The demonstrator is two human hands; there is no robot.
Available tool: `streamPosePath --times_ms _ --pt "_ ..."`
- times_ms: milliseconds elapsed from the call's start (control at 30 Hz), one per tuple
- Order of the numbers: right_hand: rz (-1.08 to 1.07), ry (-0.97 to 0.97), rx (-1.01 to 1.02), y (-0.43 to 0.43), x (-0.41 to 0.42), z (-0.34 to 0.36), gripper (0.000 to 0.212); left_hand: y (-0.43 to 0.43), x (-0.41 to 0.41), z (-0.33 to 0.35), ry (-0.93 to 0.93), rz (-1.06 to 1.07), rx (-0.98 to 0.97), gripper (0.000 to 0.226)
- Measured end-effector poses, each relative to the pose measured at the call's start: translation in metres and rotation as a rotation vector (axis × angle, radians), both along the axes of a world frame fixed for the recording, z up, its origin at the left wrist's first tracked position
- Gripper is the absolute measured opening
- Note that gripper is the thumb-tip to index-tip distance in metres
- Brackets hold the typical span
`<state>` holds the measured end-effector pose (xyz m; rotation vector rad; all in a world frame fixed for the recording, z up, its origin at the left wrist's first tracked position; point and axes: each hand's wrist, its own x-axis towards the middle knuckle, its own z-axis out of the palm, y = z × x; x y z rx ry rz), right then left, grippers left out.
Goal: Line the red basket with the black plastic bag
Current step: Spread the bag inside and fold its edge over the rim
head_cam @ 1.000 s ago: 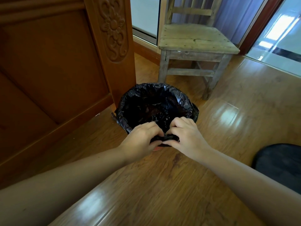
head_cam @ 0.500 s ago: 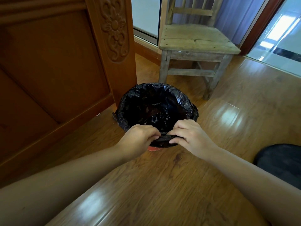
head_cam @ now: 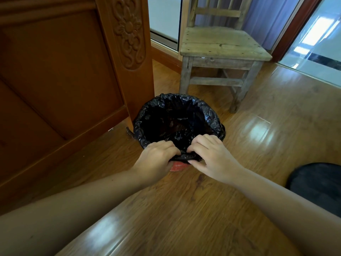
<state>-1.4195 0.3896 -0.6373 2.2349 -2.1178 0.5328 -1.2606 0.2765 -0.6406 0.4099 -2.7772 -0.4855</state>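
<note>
the basket stands on the floor, just before the chair and just right of the carved post that ends the wooden panel along the floor's left side. the plastic bag sits in the basket, folded out over its rim, with the left hand and the right hand side by side on the near rim, gripping the bag's edge. a rounded object lies on the floor at the right edge, well apart from the basket.

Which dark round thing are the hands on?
The crinkled black bag in the red basket; left hand and right hand pinch its rim. The matte object lies apart.
</note>
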Motion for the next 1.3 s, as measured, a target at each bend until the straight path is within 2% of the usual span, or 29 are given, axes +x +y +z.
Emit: streamPosePath --times_ms 133,300,467,600,767,967,1133,1300 --pt "-0.009 -0.016 -0.034 -0.001 -0.009 -0.001 0.015 -0.007 0.003 0.0 -0.015 -0.016 -0.023 0.02" --pt "-0.072 -0.041 -0.023 -0.001 -0.02 -0.001 0.015 -0.029 0.011 0.003 -0.028 0.003 0.006 0.026" --pt "-0.107 -0.074 -0.026 -0.002 -0.014 -0.005 0.017 -0.037 0.013 0.004 -0.045 0.015 0.049 0.021" --pt "-0.141 -0.098 -0.049 -0.006 -0.007 -0.007 0.017 -0.026 0.007 0.004 -0.005 -0.008 0.071 0.032" --pt "-0.159 -0.132 -0.055 -0.009 0.005 -0.007 0.018 -0.013 -0.005 0.001 -0.018 -0.015 0.069 0.022" --pt "-0.012 -0.116 0.043 -0.004 0.01 0.001 0.047 -0.013 -0.005 -0.006 -0.028 0.042 0.04 0.019" --pt "0.004 -0.162 -0.038 -0.009 0.013 0.007 0.022 -0.016 -0.002 -0.005 -0.028 0.033 0.091 0.012" --pt "0.013 -0.106 -0.011 -0.011 0.014 0.006 0.02 -0.02 0.001 -0.003 -0.036 0.042 0.118 0.011"
